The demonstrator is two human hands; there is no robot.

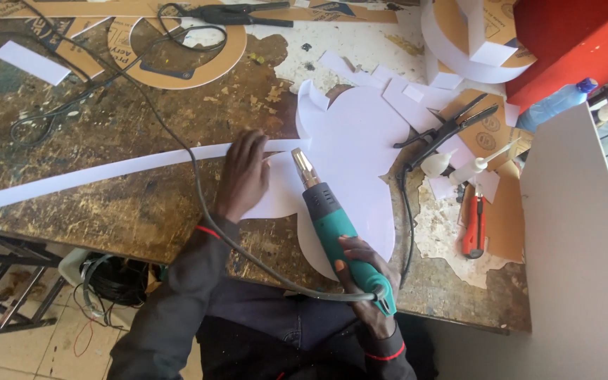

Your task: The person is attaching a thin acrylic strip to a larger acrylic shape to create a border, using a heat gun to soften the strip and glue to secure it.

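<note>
My right hand [362, 274] grips the handle of a teal and black heat gun [328, 211], its metal nozzle aimed at the end of a long white plastic strip [107, 171]. My left hand [244, 176] presses flat on that strip where it meets a large curved white sheet cutout [360, 151] lying on the worn workbench [142, 211]. The heat gun's grey cord [205, 204] runs across my left wrist and over the bench.
Black pliers [448, 130] and a red utility knife [474, 226] lie to the right, beside small white glue bottles [436, 163]. White offcuts [402, 91], a brown ring cutout [177, 53], a second pair of pliers [241, 13], a blue-capped bottle [554, 104] and a white board [578, 232] surround the bench.
</note>
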